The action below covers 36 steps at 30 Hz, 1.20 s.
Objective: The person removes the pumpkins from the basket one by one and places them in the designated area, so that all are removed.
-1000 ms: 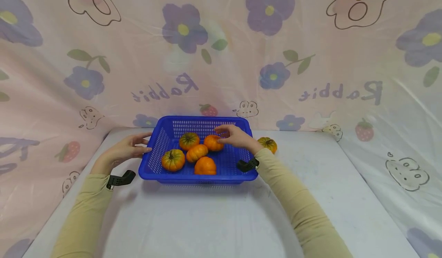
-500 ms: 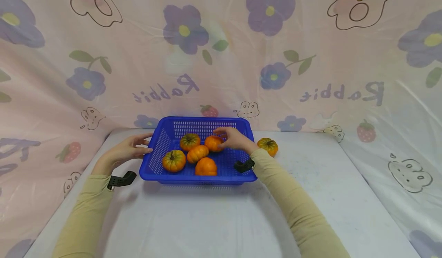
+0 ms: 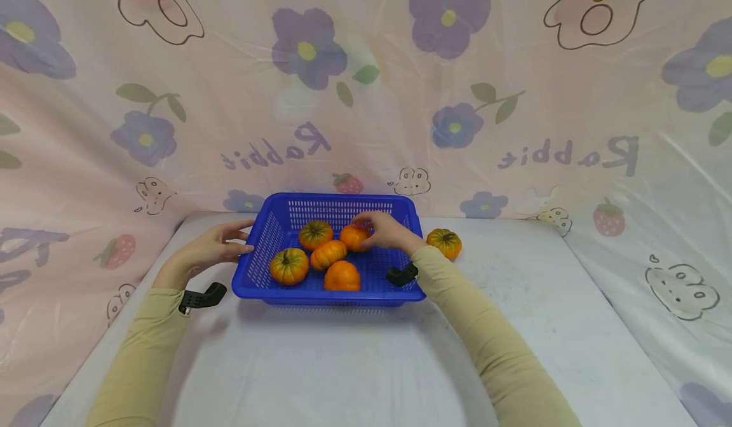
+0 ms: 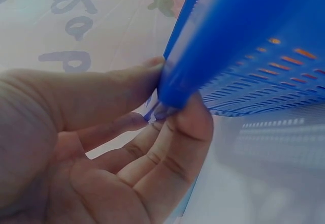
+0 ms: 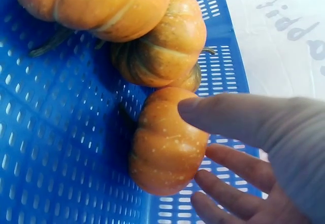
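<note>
A blue perforated plastic basket (image 3: 332, 295) stands on the white table with several small pumpkins in it. On its left side my left hand (image 3: 206, 250) pinches the basket's rim (image 4: 177, 82) between thumb and curled fingers. My right hand (image 3: 391, 230) reaches inside and grips an orange pumpkin (image 5: 170, 142), thumb on one side and fingertips on the other. Beside that one lie a green-topped pumpkin (image 3: 316, 234) and a ribbed orange pumpkin (image 3: 328, 255). Nearer the front are a yellow-green pumpkin (image 3: 289, 266) and a smooth orange pumpkin (image 3: 342, 276).
One more pumpkin (image 3: 445, 243), orange and green, sits on the table just right of the basket. A patterned curtain (image 3: 366, 96) hangs behind the white table (image 3: 343, 363). Each wrist wears a black camera mount (image 3: 204, 295).
My right hand has lowered slightly, and its fingers have closed round the orange pumpkin. My left hand stays on the basket's rim. The basket and the other pumpkins look unmoved.
</note>
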Available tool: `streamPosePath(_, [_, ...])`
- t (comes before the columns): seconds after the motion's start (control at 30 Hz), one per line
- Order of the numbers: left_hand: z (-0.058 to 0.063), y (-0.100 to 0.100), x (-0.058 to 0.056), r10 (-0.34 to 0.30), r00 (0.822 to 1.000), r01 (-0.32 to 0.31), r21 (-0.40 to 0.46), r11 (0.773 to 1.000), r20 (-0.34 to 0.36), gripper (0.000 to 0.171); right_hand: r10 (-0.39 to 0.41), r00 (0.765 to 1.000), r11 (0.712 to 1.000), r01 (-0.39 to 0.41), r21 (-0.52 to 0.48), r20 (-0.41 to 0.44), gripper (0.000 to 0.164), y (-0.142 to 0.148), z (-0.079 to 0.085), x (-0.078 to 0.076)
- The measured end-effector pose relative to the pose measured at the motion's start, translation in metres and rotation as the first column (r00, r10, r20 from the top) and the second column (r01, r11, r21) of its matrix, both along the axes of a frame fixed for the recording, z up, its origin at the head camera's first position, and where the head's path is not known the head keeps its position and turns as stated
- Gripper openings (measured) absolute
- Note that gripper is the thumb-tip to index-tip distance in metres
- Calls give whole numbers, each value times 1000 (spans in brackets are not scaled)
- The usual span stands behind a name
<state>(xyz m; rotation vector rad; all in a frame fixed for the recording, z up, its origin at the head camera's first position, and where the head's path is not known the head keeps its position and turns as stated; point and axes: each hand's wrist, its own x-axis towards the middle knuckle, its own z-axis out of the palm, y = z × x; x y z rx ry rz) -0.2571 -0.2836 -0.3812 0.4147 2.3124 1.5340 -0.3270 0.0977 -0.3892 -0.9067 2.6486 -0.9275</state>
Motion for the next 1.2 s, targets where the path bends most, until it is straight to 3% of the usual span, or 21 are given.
streamPosePath(0.37, [-1, 0, -1, -8, 1000, 8, 12, 1000, 6, 74, -1, 1000, 1000, 1, 10, -1, 54, -4, -4, -4])
streamPosePath(0.9, [-2, -1, 0, 14, 1000, -14, 6, 1000, 2, 75, 22, 997, 993, -14, 118, -74, 56, -12, -10, -10])
streamPosePath(1.2, [-2, -1, 0, 8, 1000, -8, 10, 1000, -3, 74, -29, 998, 986, 37, 162, -48, 54, -15, -9, -7])
